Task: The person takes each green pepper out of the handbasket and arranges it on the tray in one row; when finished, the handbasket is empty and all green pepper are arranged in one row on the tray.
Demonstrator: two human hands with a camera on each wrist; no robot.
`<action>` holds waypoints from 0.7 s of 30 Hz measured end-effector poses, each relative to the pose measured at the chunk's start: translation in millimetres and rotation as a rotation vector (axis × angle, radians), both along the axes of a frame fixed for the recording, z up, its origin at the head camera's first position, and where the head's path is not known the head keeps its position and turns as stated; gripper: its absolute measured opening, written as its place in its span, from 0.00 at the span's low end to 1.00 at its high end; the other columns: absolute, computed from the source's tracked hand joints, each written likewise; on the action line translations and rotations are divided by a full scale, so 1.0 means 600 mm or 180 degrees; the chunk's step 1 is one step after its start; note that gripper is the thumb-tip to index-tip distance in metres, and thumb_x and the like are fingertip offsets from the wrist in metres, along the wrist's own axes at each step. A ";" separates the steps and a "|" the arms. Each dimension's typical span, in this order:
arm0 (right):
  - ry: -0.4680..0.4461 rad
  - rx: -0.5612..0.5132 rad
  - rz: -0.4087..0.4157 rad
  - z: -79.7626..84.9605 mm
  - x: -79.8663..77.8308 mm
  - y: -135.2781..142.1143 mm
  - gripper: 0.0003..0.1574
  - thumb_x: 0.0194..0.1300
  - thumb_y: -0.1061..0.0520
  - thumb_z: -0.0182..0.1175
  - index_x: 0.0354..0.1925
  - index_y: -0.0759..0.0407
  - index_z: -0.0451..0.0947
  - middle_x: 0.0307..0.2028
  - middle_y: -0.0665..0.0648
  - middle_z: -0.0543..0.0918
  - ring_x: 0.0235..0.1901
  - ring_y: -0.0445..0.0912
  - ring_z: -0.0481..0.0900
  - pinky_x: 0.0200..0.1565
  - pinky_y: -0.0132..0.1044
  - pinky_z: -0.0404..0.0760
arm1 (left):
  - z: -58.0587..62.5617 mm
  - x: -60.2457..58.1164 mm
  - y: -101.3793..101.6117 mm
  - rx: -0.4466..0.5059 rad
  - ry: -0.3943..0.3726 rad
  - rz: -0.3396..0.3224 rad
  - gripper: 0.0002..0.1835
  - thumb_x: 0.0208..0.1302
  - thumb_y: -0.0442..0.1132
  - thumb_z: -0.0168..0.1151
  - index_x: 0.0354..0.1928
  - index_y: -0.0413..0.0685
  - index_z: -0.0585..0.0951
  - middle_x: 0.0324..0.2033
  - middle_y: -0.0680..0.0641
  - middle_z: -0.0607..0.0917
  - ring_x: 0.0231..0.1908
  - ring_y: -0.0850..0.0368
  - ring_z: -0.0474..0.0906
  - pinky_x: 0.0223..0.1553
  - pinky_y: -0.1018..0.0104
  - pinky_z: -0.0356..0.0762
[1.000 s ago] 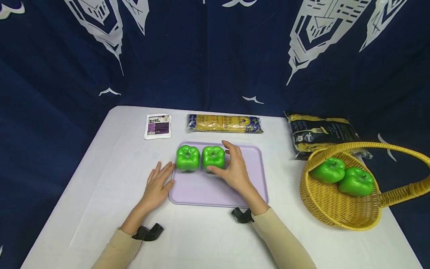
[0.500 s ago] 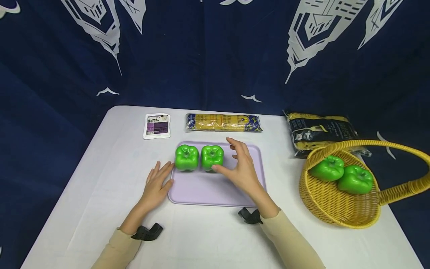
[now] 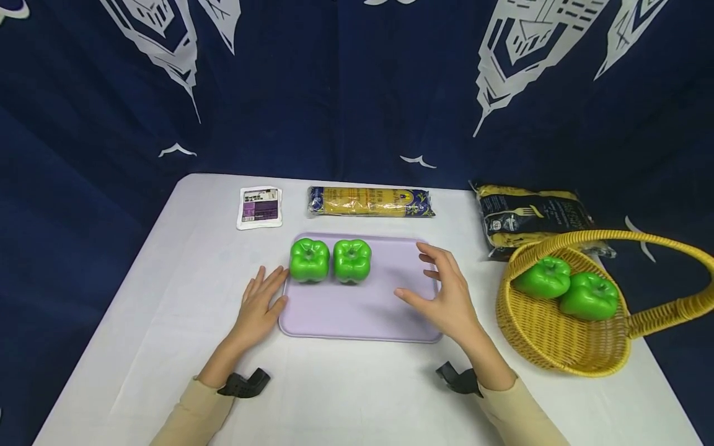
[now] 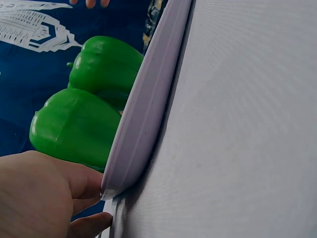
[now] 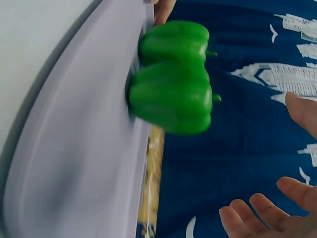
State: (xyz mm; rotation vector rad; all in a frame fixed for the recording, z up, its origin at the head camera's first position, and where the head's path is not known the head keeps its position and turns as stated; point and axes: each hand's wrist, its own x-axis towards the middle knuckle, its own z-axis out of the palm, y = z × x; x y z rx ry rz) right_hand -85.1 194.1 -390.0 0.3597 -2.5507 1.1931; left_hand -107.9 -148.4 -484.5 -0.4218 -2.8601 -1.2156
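Note:
Two green bell peppers stand side by side at the back left of a lilac tray [image 3: 357, 316]: the left pepper [image 3: 309, 260] and the right pepper [image 3: 352, 261]. My left hand [image 3: 258, 313] lies flat at the tray's left edge, its fingertips touching the rim near the left pepper. Over the tray's right side hovers my right hand [image 3: 446, 297], thumb and fingers spread apart with nothing between them. In the right wrist view that hand [image 5: 277, 213] is apart from both peppers.
A yellow wicker basket [image 3: 519, 331] with two more green peppers [image 3: 566, 288] stands at the right, its handle arching rightward. Behind it lies a black-and-yellow pasta bag [image 3: 530, 217]. A long noodle pack [image 3: 370, 202] and a small white-and-purple packet [image 3: 260, 208] lie along the back.
My right hand has let go of the right pepper and moved rightward, away from it, to the tray's right side. The left hand and the peppers stay in place.

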 end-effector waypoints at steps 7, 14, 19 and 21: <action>0.0037 -0.0100 -0.0191 0.002 0.033 0.054 0.52 0.46 0.64 0.77 0.67 0.59 0.66 0.61 0.62 0.72 0.58 0.52 0.74 0.52 0.14 0.71 | 0.003 -0.003 0.000 0.0013 0.0037 0.0015 0.29 0.69 0.34 0.52 0.71 0.37 0.64 0.72 0.35 0.62 0.75 0.32 0.39 0.73 0.37 0.31; 0.0342 -0.0364 -0.0440 0.005 0.070 0.111 0.53 0.40 0.77 0.74 0.65 0.66 0.67 0.60 0.54 0.73 0.56 0.33 0.74 0.50 0.15 0.74 | 0.002 -0.002 -0.002 0.0012 -0.0054 0.0020 0.29 0.69 0.35 0.51 0.71 0.37 0.64 0.72 0.35 0.61 0.76 0.33 0.39 0.73 0.38 0.30; 0.0706 -0.0546 -0.0695 0.016 0.091 0.156 0.53 0.36 0.85 0.68 0.64 0.72 0.67 0.60 0.48 0.74 0.56 0.36 0.76 0.49 0.17 0.76 | 0.001 -0.001 -0.002 0.0011 -0.0064 0.0020 0.29 0.69 0.35 0.52 0.71 0.38 0.64 0.72 0.35 0.62 0.76 0.33 0.39 0.73 0.38 0.30; 0.0767 -0.0641 -0.0838 0.022 0.099 0.173 0.53 0.37 0.86 0.66 0.65 0.72 0.66 0.60 0.48 0.74 0.55 0.37 0.77 0.48 0.17 0.77 | 0.000 -0.002 -0.001 0.0009 -0.0052 0.0014 0.29 0.69 0.34 0.52 0.71 0.37 0.64 0.72 0.35 0.62 0.75 0.33 0.39 0.73 0.38 0.30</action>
